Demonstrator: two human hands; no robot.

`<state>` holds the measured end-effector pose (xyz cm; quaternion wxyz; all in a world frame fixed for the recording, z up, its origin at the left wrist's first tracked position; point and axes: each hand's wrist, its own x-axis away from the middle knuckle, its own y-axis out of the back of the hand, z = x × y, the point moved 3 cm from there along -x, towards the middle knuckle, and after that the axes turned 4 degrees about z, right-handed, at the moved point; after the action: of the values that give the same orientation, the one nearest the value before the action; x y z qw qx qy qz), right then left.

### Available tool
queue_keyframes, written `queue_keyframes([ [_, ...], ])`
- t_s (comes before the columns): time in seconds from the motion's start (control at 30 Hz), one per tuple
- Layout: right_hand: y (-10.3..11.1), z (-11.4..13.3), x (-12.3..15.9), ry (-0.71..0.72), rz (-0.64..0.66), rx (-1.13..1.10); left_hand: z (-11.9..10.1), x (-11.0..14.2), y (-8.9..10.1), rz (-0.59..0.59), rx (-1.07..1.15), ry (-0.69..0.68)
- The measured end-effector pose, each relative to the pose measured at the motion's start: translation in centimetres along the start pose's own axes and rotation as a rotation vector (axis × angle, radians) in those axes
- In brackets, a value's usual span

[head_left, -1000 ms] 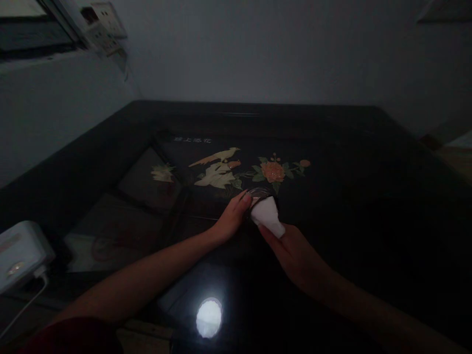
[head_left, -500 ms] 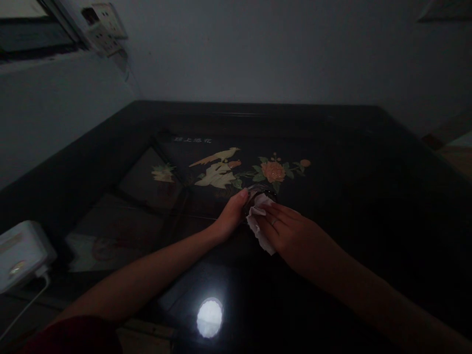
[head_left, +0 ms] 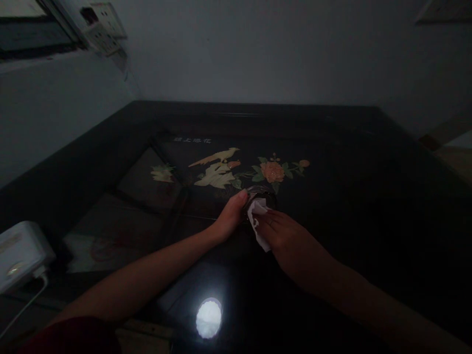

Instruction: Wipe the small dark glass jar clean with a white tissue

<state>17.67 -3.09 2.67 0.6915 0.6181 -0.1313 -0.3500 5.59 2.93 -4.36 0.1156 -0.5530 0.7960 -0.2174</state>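
At the middle of the view, my left hand (head_left: 231,216) is closed on the left side of a dark, shiny round glass dish (head_left: 271,198), its thumb at the rim. A crumpled white tissue (head_left: 258,207) is gripped in my right hand (head_left: 289,238), which wears a ring. The tissue presses into the near part of the dish. My right fingertips are hidden behind the tissue, and so is much of the dish's inside. The dim light leaves its exact kind unclear.
A glossy black table (head_left: 332,147) bears a picture of a bird and flowers (head_left: 273,172). On the left stands a white box-shaped device (head_left: 24,250) with a white cable (head_left: 31,302). Wall sockets (head_left: 105,29) are beyond. A bright round lamp reflection shows near the front.
My right hand has shifted slightly left and down with the tissue, whose shape has folded narrower. My left hand keeps its hold on the dish.
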Motion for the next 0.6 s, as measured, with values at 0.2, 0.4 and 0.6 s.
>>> queue_keyframes([
  [0.2, -0.6, 0.1, 0.1, -0.278, -0.125, -0.478, -0.2, 0.2, 0.2, 0.01, -0.077, -0.016],
  [0.4, -0.6, 0.0, 0.1, -0.224, -0.135, -0.381, -0.2, 0.2, 0.1, 0.043, -0.057, -0.036],
  [0.6, 0.3, -0.4, -0.1, 0.04, -0.007, 0.047, -0.6, 0.3, -0.4, 0.001, 0.008, -0.037],
])
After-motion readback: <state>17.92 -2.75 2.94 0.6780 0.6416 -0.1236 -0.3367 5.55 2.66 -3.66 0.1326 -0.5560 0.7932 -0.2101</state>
